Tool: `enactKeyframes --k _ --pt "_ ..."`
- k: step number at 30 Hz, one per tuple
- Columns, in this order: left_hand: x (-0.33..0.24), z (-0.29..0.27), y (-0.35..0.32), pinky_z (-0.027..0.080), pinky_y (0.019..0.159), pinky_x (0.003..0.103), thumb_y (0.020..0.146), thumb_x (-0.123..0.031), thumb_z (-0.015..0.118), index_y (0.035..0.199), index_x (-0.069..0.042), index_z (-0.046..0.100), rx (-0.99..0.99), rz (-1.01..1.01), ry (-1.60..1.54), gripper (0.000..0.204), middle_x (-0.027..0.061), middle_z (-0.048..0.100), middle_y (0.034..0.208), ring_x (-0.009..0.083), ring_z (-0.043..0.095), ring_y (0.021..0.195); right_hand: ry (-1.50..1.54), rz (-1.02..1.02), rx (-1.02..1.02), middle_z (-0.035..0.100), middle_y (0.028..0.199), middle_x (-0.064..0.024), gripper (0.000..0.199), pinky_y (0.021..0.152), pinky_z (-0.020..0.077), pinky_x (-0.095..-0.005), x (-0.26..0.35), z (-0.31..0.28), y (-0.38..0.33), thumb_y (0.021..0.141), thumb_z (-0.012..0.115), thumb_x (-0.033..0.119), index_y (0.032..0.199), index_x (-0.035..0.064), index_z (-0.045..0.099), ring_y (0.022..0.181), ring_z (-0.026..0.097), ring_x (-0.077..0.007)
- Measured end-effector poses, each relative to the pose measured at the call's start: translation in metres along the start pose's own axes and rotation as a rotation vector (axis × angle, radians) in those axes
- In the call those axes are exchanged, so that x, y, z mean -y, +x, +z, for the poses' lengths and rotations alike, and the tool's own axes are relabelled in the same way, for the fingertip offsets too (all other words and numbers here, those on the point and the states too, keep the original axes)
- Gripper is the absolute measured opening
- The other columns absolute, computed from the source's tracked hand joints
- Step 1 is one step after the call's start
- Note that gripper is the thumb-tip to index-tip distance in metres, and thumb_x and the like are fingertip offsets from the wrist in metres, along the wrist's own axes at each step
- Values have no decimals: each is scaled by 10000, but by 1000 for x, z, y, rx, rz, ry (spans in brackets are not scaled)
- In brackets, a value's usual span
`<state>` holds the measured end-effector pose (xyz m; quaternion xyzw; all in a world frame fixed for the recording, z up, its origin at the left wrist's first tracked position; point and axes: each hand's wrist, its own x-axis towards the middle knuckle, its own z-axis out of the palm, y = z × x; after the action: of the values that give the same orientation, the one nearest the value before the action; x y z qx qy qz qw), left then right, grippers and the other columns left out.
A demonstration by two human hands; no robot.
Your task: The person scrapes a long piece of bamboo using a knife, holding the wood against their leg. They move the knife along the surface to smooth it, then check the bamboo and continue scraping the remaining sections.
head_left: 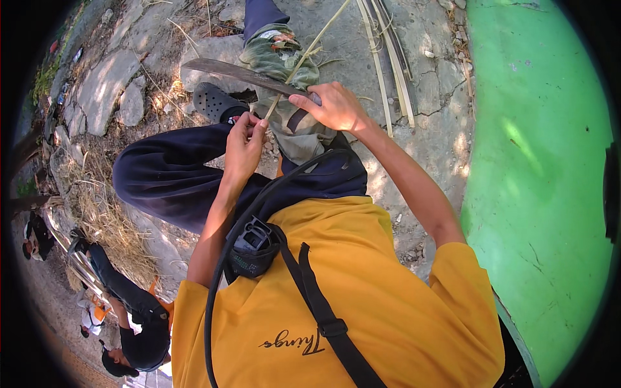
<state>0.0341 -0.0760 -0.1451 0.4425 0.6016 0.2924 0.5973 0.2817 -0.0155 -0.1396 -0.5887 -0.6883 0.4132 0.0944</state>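
My right hand (336, 108) is wrapped round the handle of a machete (239, 73), whose long dark blade points to the left across my outstretched leg. Under the blade runs a thin pale strip (315, 44), perhaps bamboo, slanting up and away to the right. My left hand (244, 147) pinches the near end of this strip between thumb and fingers. A worn green patterned cloth (265, 53) covers part of the leg beneath, with strip and blade over it. Whether the edge touches the strip, I cannot tell.
Several long pale and dark strips (396, 71) lie on the cracked concrete (440, 132) at the right. A green painted surface (537, 194) borders that side. My bent left leg (168, 171) and a dark clog (217, 102) are at the left. Farther left, a person (145, 336) sits near dry fibres (113, 220).
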Motion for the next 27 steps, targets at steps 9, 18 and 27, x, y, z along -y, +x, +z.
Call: enactKeyframes --k 9,18,27 --pt "-10 11 13 380 531 253 1091 -185 610 936 -28 543 4 -41 33 230 -13 571 703 47 487 603 36 1 -43 602 600 -213 763 630 499 -509 -2 3 0 964 598 699 731 -21 687 629 641 -433" --pt "-12 7 9 338 574 223 1094 -191 615 928 -42 527 -73 46 -5 240 -48 504 728 28 433 646 33 -51 -80 591 597 -205 683 582 457 -479 18 2 -1 979 629 630 764 -15 699 591 623 -414" --pt "-1 -4 -28 351 553 249 1079 -150 623 943 -30 512 -44 49 -53 213 -38 494 698 38 414 615 44 -7 -68 622 616 -220 742 607 489 -499 12 -2 -7 965 610 682 792 -31 717 635 667 -427"
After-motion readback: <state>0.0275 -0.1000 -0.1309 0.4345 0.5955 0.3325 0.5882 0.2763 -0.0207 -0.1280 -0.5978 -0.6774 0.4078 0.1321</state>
